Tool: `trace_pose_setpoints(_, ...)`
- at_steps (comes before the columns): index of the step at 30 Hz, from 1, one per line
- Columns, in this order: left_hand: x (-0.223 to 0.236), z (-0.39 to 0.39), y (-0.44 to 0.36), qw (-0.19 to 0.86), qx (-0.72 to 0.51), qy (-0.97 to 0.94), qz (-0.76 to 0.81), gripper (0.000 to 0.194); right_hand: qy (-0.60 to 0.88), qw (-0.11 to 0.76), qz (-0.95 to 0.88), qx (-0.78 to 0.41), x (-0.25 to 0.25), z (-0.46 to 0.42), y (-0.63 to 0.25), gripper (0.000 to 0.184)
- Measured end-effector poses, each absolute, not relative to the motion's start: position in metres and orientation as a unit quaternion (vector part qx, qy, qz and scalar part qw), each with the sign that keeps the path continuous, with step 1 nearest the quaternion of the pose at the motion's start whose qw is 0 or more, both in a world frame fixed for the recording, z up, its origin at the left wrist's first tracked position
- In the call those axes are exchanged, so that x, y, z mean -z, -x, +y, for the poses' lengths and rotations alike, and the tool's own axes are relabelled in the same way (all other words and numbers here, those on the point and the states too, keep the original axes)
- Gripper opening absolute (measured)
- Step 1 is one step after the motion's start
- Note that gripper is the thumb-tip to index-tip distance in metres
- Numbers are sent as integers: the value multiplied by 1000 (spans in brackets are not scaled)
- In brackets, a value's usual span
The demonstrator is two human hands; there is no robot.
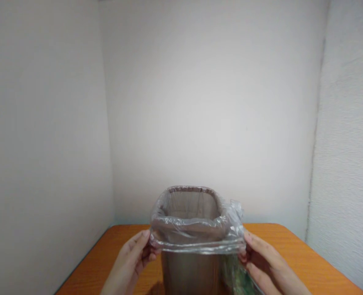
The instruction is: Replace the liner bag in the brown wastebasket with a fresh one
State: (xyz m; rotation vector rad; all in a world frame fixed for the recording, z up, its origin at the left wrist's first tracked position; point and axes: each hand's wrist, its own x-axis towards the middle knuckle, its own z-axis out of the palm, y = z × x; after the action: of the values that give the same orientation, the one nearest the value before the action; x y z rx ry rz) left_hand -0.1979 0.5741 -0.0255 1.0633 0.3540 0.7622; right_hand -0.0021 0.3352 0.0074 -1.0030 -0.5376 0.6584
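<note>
A brown trash bin (189, 272) stands upright on the table. A clear plastic bag (193, 246) lines it, its edge folded outward over the rim. At the bin's left side, my left hand (135, 254) pinches the bag's folded edge between thumb and fingers. My right hand (261, 258) grips the same edge on the right, where loose plastic bunches up and sticks out beyond the rim. Between the two hands the front hem is drawn nearly straight. Inside, the liner clings to the back wall; the bin's bottom is hidden.
The orange-brown wooden table (276, 233) has rounded far corners. Behind it rises a plain white wall (212, 102), with further walls at left and right. A clear package with green contents (241, 278) lies beside the bin, partly behind my right hand.
</note>
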Motion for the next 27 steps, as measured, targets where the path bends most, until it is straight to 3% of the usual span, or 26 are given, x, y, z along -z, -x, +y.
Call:
trace_pose_setpoints(6, -18, 610, 181, 631, -438, -617, 170, 41, 445, 822, -262, -240, -49, 365, -22, 22)
trace_pose_setpoints(10, -45, 637, 159, 631, -433, -622, 167, 38, 496, 783, -323, -190, -73, 400, -54, 23)
trace_pose_setpoints(14, -67, 665, 124, 641, -421, -616, 177, 24, 553, 753, -313, -171, -93, 438, -85, 16)
trace_pose_setpoints(16, -78, 677, 102, 647, -422, -609, 180, 19, 574, 743, -311, -147, -105, 454, -94, 23)
trace_pose_setpoints(20, -110, 695, 66, 637, -463, -594, 164, 22, 590, 734, -329, -70, -140, 480, -102, 34)
trace_pose_setpoints(25, -165, 684, 56, 555, -559, -612, 66, 30, 571, 728, -378, 24, -198, 499, -92, 13)
trace_pose_setpoints(27, -182, 665, 61, 514, -579, -632, 13, 33, 537, 728, -423, 52, -223, 499, -69, 16)
